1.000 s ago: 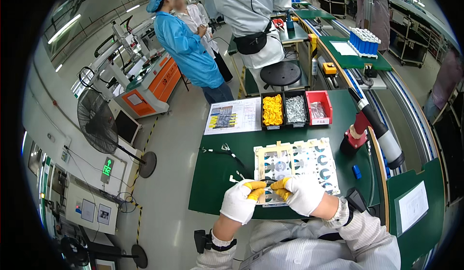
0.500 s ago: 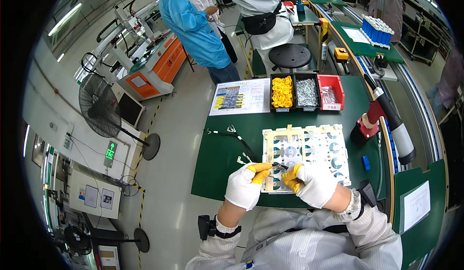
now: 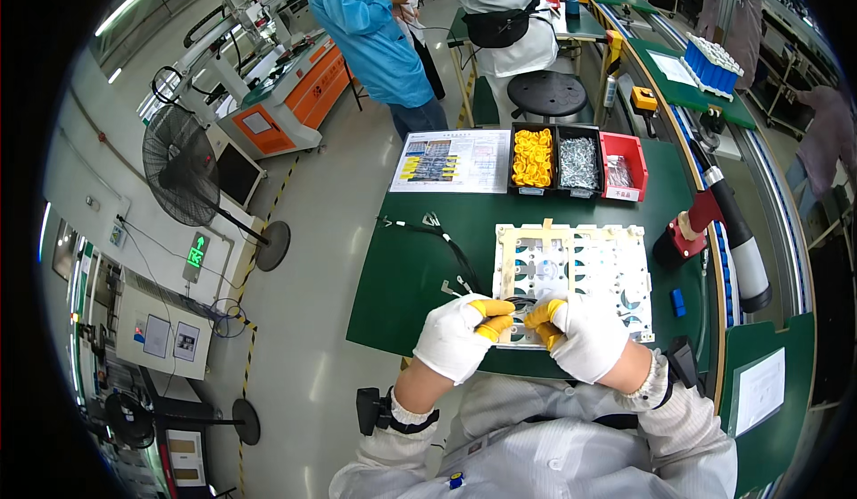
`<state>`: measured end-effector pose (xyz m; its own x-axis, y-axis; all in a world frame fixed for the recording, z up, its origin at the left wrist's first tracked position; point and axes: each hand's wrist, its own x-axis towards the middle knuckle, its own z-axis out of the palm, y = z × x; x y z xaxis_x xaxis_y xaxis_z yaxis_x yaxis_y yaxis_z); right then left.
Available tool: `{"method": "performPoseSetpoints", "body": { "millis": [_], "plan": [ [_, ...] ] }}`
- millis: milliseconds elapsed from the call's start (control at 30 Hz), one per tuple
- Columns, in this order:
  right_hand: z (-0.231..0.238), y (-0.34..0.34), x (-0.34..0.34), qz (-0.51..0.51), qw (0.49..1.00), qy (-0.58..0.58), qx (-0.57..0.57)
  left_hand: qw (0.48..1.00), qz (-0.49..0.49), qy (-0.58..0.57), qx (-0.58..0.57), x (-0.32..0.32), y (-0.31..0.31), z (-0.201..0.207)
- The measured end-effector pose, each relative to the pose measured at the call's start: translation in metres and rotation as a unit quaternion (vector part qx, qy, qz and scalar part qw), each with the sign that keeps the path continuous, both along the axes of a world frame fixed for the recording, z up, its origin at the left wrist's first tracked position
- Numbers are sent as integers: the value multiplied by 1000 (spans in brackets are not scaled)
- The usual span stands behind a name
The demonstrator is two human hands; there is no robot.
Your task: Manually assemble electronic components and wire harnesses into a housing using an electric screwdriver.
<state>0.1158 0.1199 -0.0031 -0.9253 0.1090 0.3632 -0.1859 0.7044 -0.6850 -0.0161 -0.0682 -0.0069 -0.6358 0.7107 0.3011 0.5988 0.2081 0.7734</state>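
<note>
A white battery module frame (image 3: 632, 262), crossed by strips of beige tape, lies on the green table in front of me. Over its near left edge, my left hand (image 3: 453, 338), in a white glove with yellow fingertips, is closed in a pinch on a thin black cable (image 3: 521, 301). Close by on the right, my right hand (image 3: 585, 336), gloved the same way, pinches this cable too. The gloves partly hide the cable and its ends. A bundle of black cables (image 3: 460, 256) with metal lugs rests left of the frame.
Behind the frame stand a bin of yellow caps (image 3: 533, 158), a bin of screws (image 3: 578, 162) and a red bin (image 3: 623, 169). A printed sheet (image 3: 451, 162) lies left of them. At right are a red-and-black power tool (image 3: 683, 236), a small blue piece (image 3: 678, 303) and the conveyor.
The whole view has shifted slightly. My fingertips have drawn a little closer together over the frame's near edge, and the cable stays between them.
</note>
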Motion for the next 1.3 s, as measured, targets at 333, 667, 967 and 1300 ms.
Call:
{"method": "performPoseSetpoints", "body": {
  "millis": [333, 667, 967, 1300],
  "plan": [
    [-4, 0, 3, 3, 984, -64, -168, 998, 10, -64, -25, -2, -6, 4],
    [8, -6, 3, -8, 996, -80, 42, 999, 10, -30, -41, -2, -4, 4],
    [26, -10, 14, 46, 977, -81, 189, 1000, 12, -5, -26, -2, -8, -1],
    [6, -16, 20, -28, 986, -13, 166, 996, 10, -70, -45, -3, -9, -2]
  ]
}}
